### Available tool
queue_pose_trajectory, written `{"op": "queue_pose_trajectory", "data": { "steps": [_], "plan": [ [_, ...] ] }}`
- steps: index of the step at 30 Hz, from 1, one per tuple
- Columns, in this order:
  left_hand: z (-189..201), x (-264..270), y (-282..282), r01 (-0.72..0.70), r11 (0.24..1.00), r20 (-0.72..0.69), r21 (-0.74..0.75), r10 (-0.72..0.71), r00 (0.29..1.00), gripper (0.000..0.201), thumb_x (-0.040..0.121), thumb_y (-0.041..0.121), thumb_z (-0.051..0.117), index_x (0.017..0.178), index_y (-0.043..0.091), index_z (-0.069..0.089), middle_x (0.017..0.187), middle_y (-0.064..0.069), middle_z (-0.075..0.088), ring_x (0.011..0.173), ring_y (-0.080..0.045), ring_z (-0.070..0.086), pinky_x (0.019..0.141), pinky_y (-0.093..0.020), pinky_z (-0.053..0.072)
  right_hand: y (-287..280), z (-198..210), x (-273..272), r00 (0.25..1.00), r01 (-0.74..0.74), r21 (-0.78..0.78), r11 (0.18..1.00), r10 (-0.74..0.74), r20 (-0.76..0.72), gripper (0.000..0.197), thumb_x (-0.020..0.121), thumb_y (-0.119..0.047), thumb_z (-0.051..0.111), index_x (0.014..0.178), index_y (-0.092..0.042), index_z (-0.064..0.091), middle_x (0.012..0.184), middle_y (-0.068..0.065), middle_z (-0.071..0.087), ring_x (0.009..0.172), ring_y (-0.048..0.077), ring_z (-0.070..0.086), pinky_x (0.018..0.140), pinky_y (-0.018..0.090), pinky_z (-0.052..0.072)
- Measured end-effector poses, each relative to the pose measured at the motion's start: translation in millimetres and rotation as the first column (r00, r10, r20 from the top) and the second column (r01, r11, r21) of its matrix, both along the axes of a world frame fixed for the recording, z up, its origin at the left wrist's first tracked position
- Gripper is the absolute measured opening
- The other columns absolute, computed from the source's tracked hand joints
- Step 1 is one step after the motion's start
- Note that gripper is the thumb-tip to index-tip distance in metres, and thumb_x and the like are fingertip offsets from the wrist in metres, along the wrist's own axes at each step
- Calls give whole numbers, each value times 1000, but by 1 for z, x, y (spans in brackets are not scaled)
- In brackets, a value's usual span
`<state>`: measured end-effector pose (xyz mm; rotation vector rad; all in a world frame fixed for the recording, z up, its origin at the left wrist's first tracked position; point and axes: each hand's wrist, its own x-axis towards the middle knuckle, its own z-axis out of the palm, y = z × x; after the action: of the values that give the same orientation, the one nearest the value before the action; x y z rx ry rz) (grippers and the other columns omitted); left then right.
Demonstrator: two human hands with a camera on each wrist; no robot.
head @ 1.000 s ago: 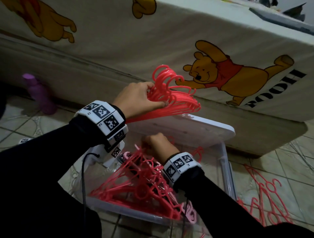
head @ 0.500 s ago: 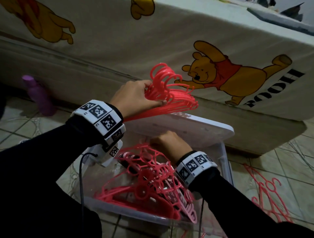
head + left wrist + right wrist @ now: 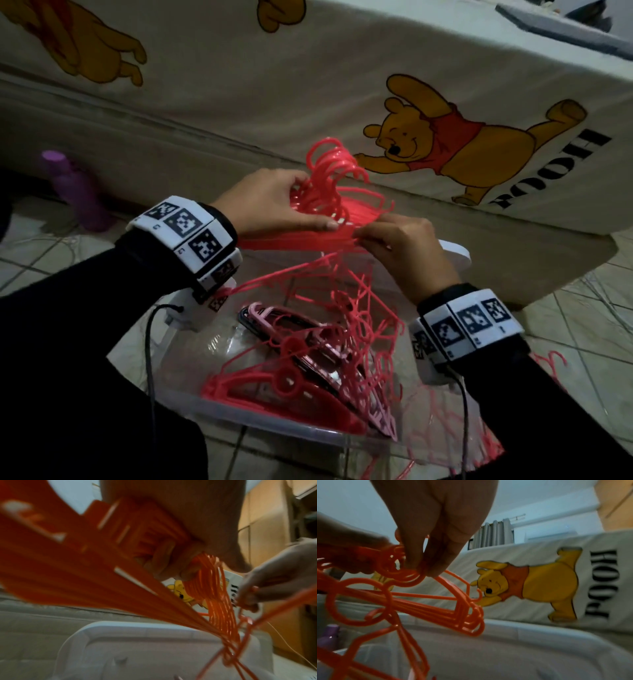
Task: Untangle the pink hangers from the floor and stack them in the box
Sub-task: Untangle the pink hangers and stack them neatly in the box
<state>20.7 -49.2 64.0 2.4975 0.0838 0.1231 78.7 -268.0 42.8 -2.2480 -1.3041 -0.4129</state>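
Note:
My left hand grips a neat bundle of pink hangers above the clear plastic box, hooks pointing up. The bundle fills the left wrist view, under the left hand's fingers. My right hand is up beside the bundle and pinches hangers by their hooks with its fingertips. A tangled clump of hangers dangles from it into the box. More pink hangers lie in the box.
The box's white lid stands behind it against a bed with a bear-print sheet. A purple bottle stands on the tiled floor at the left. Loose hangers lie on the floor to the right.
My right hand has risen out of the box to the bundle, pulling a tangled clump of hangers up with it. The left hand has kept the bundle almost still.

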Motion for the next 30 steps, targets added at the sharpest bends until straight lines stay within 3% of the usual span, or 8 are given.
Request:
{"op": "queue_pose_trajectory", "data": {
  "steps": [4,8,11,16,20,24,27,30],
  "plan": [
    [-6,-7,-8,84,992,-79,92,-76,994,102,40,86,61,126,31,55,118,11,65,106,-9,60,90,-25,46,3,-9,1,996,76,100,992,-72,-45,7,74,0,72,80,0,75,73,14,71,66,27,67,63,31,49],
    [-7,-8,-10,124,984,-143,125,-106,984,118,34,83,71,135,29,42,120,9,63,111,-14,59,96,-35,46,8,-12,7,979,161,229,960,-127,-159,11,74,1,74,84,-2,74,77,10,71,66,16,61,64,12,43],
    [-9,-10,-12,110,989,-159,96,-93,983,122,30,84,70,134,28,41,118,10,62,110,-13,58,96,-35,46,15,-15,5,968,193,264,945,-139,-209,11,75,1,73,86,-2,72,79,8,71,68,13,62,66,15,46],
    [-20,-11,-17,34,992,-112,125,-20,993,94,48,66,80,123,21,49,99,11,57,99,-15,58,87,-30,48,20,-19,4,942,251,333,909,-150,-301,11,75,-1,75,84,-3,68,78,3,69,69,13,64,67,20,54],
    [-26,-12,-11,46,992,-70,119,-38,997,79,58,43,80,127,21,47,103,3,65,96,-19,61,81,-32,50,22,-21,2,957,209,338,918,-122,-262,11,74,-3,76,81,-4,68,75,4,69,66,15,64,64,21,53],
    [-25,-8,-3,78,987,-86,143,-66,994,78,60,33,81,128,16,47,101,3,60,98,-21,59,83,-32,48,20,-28,2,960,182,340,923,-92,-264,12,75,-2,74,82,-7,66,77,0,67,67,10,64,64,15,52],
    [-24,-5,2,100,984,-114,144,-84,990,76,59,31,82,125,14,49,108,-2,60,101,-22,57,88,-36,48,14,-44,3,931,271,243,931,-189,-313,8,79,-4,69,81,-9,63,78,3,66,67,12,61,65,19,51],
    [-23,-5,5,102,985,-114,139,-86,990,77,59,29,84,127,13,49,111,-2,60,102,-20,57,90,-36,47,11,-66,4,863,263,-86,961,-274,-425,15,85,-15,66,99,-11,65,97,4,69,82,15,62,79,30,51]
  ]
}}
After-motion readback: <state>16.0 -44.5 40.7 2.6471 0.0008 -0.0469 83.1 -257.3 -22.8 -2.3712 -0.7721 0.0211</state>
